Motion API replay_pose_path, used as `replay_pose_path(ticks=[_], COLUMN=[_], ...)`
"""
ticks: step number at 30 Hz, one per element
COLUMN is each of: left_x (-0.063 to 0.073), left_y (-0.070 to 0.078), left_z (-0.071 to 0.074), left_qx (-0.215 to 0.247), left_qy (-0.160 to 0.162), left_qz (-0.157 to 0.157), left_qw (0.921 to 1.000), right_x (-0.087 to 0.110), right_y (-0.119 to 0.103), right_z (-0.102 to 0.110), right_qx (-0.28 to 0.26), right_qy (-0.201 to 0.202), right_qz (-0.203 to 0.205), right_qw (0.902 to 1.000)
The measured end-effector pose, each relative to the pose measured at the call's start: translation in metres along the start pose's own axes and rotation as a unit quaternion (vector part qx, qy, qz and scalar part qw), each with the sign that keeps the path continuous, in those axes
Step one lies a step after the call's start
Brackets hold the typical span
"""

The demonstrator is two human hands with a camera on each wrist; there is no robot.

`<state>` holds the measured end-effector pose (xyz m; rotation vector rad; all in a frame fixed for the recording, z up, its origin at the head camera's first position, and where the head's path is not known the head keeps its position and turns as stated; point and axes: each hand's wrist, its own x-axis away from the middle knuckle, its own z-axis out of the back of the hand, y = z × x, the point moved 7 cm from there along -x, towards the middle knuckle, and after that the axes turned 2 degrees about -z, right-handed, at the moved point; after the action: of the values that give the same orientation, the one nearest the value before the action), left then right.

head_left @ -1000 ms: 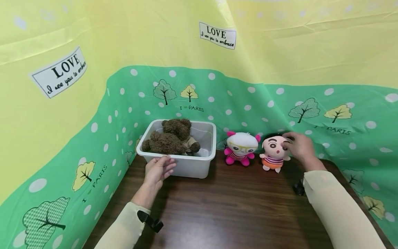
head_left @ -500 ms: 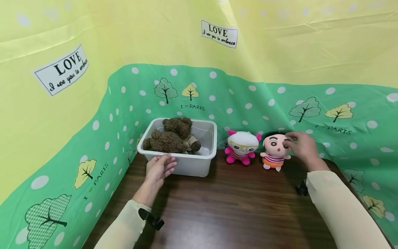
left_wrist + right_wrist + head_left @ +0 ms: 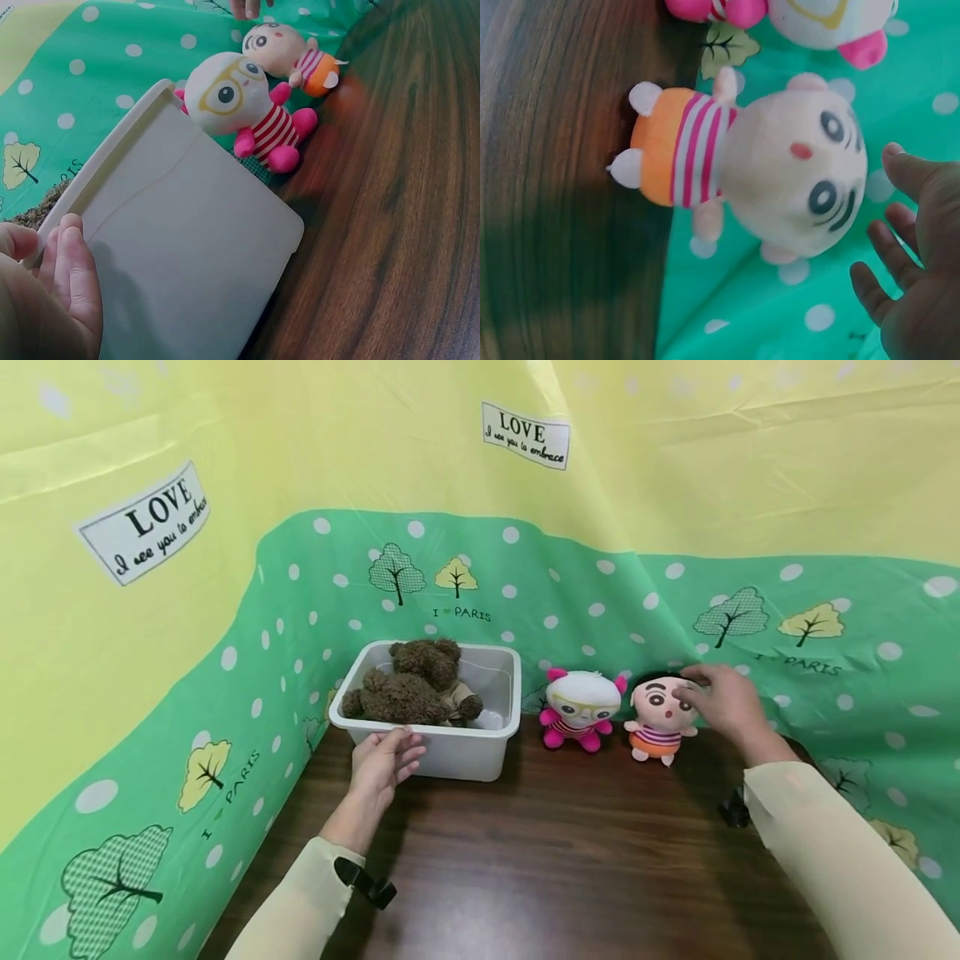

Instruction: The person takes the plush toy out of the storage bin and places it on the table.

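Note:
My left hand (image 3: 381, 770) holds the front rim of a light grey plastic bin (image 3: 468, 757), thumb at the rim and fingers against the outer wall. Inside lie brown curly-furred teddy bears (image 3: 405, 698), apparently two, partly covering each other. Right of the bin sits a white and pink plush toy (image 3: 582, 700) with yellow glasses. Beside it a black-haired plush doll (image 3: 663, 718) in a striped top and orange shorts leans on the backdrop. My right hand (image 3: 726, 703) is at this doll's head; the right wrist view shows its fingers (image 3: 892, 255) spread, with a gap to the head.
The dark wooden table (image 3: 540, 843) spreads in front of the bin and toys. A green and yellow printed cloth (image 3: 517, 547) hangs behind and along both sides, close behind the toys. Black wrist straps (image 3: 365, 882) sit on the cuffs of both sleeves.
My right hand has shifted slightly right and up, and more of the doll's face shows. The left hand stays on the bin's rim. The head view has tilted a little.

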<state>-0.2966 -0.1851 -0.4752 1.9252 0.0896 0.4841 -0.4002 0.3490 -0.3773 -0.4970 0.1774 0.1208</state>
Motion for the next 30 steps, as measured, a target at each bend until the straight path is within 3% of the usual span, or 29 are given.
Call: replay_pose_path(ticks=[10, 18, 25, 30], left_x=[-0.001, -0.001, -0.001, -0.001], left_y=[0.002, 0.0, 0.0, 0.0], left_z=[-0.001, 0.0, 0.0, 0.0], left_qx=[0.004, 0.003, 0.004, 0.005], left_qy=[-0.001, -0.002, 0.0, 0.0], left_qz=[0.0, 0.007, 0.008, 0.003], left_qw=[1.0, 1.0, 1.0, 1.0], right_x=[-0.008, -0.017, -0.028, -0.024], right_y=[-0.062, -0.129, -0.193, -0.24], right_z=[-0.003, -0.016, -0.043, -0.067], right_qx=[-0.003, -0.025, -0.024, -0.035], right_qy=[-0.002, -0.01, -0.038, -0.069], right_qz=[0.042, 0.098, 0.144, 0.185], right_qw=[0.9991, 0.9948, 0.9885, 0.9798])
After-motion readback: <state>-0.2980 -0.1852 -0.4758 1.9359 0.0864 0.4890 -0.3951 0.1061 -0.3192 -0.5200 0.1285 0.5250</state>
